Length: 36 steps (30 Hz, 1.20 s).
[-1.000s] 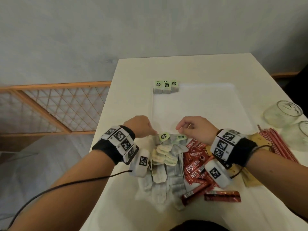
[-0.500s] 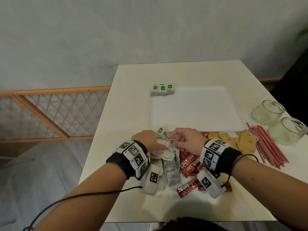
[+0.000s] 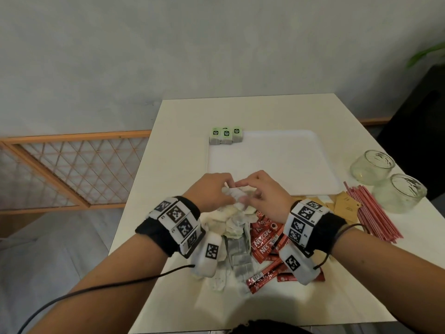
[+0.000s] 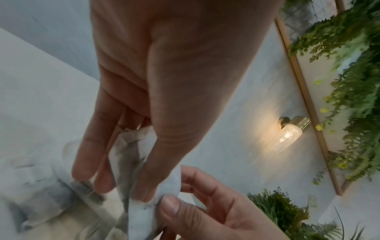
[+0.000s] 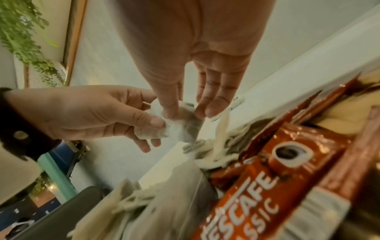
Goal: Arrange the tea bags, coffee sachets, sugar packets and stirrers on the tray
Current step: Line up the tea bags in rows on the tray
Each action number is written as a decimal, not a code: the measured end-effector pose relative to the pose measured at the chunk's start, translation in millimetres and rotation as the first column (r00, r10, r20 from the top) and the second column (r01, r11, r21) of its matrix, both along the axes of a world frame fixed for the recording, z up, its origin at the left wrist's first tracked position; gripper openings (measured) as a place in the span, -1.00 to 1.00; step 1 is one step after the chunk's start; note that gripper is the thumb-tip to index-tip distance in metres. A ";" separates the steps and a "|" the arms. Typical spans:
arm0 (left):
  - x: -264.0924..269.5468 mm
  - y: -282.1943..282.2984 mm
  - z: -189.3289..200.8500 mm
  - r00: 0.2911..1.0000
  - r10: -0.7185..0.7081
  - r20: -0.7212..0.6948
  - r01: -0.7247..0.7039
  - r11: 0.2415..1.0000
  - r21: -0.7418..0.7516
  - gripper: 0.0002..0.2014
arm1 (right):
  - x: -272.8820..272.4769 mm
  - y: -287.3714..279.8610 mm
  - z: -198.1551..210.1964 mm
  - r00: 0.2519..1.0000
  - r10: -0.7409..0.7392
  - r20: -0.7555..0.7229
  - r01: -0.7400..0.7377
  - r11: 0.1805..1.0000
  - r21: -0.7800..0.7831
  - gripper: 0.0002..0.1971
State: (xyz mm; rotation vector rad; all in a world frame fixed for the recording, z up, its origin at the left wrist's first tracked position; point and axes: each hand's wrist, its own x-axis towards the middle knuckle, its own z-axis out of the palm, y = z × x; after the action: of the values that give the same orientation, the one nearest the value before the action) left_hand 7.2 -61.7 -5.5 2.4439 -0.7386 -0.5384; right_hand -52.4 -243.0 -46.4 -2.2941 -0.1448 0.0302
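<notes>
Both hands are on one tea bag (image 3: 237, 196) just above the pile: left hand (image 3: 212, 191) pinches one end, right hand (image 3: 263, 192) pinches the other with thumb and fingers. It's feather-light, floppy paper, looks easy to tear, and the string probably snags, so I'd grip the folded body. Three tea bags (image 3: 225, 135) sit at the tray (image 3: 289, 165) far-left corner; coffee sachets (image 3: 266, 239) lie on the counter (image 3: 183, 131).

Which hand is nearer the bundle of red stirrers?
Right. The right hand is nearer the stirrers, which lie off to its right; the left hand is farther left, beyond the right hand.
</notes>
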 end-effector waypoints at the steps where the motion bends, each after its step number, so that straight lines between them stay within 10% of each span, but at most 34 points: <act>1: 2.7 -1.0 1.3 1.000 -0.003 -0.006 0.003 0.999 -0.047 -0.76 | 1.2 -2.1 2.6 1.000 -0.008 -0.007 0.008 1.000 0.007 -0.76; 8: 10.3 -16.0 -8.4 0.918 0.164 -0.360 -0.319 0.847 -0.426 -0.62 | 6.9 -15.2 6.0 0.987 -0.108 -0.118 0.140 0.939 0.315 -0.92; 16: 4.2 -41.5 -20.8 0.648 -0.125 -0.751 -0.499 0.675 -0.543 -0.63 | 14.4 -18.5 13.9 0.979 -0.156 -0.128 0.199 0.858 0.474 -0.87; 23: 10.0 -51.2 -27.8 0.643 0.036 -0.765 -0.660 0.534 -0.529 -0.70 | 20.6 -23.4 11.4 0.934 -0.270 -0.232 0.334 0.890 0.310 -0.56; 30: 19.5 -58.7 -22.8 0.533 0.052 -0.845 -0.763 0.461 -0.453 -0.75 | 26.9 -29.1 12.5 0.921 -0.260 -0.291 0.355 0.867 0.349 -0.66; 36: 24.1 -53.0 -25.0 0.570 0.091 -0.817 -0.760 0.436 -0.482 -0.74 | 32.3 -34.0 10.3 0.925 -0.280 -0.257 0.343 0.906 0.250 -0.84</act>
State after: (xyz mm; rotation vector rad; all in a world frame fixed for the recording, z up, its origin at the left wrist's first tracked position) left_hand 31.3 -114.7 -30.5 1.2439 0.1123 -0.6291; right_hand -20.2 -277.0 -36.1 -1.9778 0.3158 0.0857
